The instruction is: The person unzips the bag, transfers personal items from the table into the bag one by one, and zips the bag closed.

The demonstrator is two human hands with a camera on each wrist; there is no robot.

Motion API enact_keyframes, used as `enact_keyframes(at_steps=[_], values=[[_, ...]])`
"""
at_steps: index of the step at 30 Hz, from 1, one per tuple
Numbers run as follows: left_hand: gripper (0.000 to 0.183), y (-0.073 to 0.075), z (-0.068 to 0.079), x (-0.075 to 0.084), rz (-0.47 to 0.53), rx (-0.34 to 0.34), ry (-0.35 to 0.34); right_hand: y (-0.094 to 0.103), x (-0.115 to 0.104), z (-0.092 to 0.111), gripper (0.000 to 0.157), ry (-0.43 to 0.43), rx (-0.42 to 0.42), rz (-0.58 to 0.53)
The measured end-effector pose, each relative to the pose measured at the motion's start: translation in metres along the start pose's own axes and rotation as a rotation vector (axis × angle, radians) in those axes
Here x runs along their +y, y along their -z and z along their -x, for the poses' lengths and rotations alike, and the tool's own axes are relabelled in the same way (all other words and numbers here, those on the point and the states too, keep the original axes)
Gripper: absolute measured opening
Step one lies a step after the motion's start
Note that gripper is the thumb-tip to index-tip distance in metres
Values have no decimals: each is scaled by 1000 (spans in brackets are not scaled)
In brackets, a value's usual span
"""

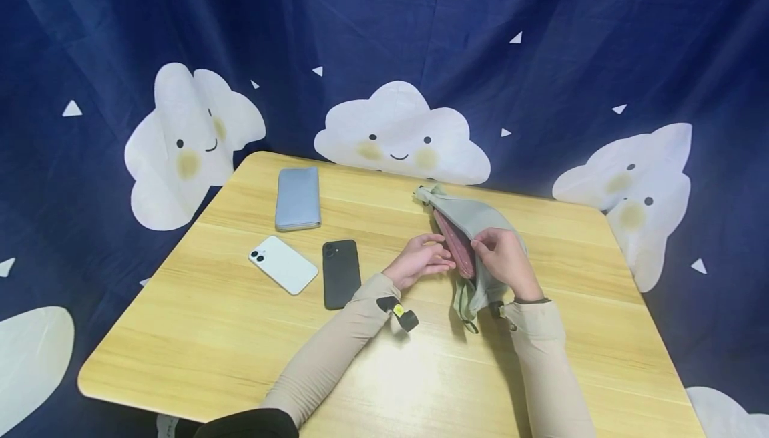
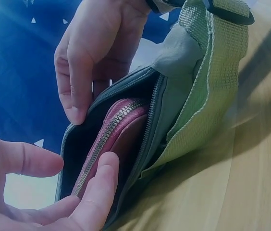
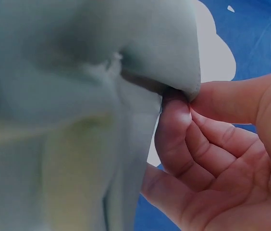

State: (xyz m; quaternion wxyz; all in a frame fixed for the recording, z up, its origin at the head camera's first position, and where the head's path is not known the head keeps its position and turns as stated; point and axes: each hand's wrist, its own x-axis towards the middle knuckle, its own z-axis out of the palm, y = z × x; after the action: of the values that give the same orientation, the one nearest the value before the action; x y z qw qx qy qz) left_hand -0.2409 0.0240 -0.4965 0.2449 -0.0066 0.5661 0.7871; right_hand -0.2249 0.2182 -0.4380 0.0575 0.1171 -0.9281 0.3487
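A grey-green bag [image 1: 486, 214] with a webbing strap [image 2: 212, 91] stands on the table, its zip undone. Inside it sits a pink zippered wallet [image 2: 118, 127], its brass zip facing up out of the opening. My right hand [image 1: 507, 261] pinches the rim of the bag between thumb and forefinger, seen closely in the right wrist view. From the other side my left hand [image 1: 422, 262] reaches to the opening. Its fingers [image 2: 99, 187] are fairly straight and touch the wallet's side, while the thumb stays apart from it. The wallet's lower part is hidden in the bag.
Left of the bag, a black phone [image 1: 341, 274] and a white phone [image 1: 284, 264] lie on the wooden table [image 1: 198, 331]. A light blue wallet [image 1: 298, 197] lies behind them. A dark blue curtain [image 1: 384, 31] with clouds hangs beyond the table's far edge.
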Motion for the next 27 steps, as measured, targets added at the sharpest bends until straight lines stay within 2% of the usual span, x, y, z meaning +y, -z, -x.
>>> enact_keyframes(at_steps=[9,16,27], values=[[52,-1,-2,-2,17,-11,1,0,0,0,8,19,-1,-9],[57,-3,-3,-6,26,-62,4,-2,-1,-1,9,44,-17,-20],[58,-3,-4,-7,-21,-64,14,-2,0,-2,8,52,-28,-21]])
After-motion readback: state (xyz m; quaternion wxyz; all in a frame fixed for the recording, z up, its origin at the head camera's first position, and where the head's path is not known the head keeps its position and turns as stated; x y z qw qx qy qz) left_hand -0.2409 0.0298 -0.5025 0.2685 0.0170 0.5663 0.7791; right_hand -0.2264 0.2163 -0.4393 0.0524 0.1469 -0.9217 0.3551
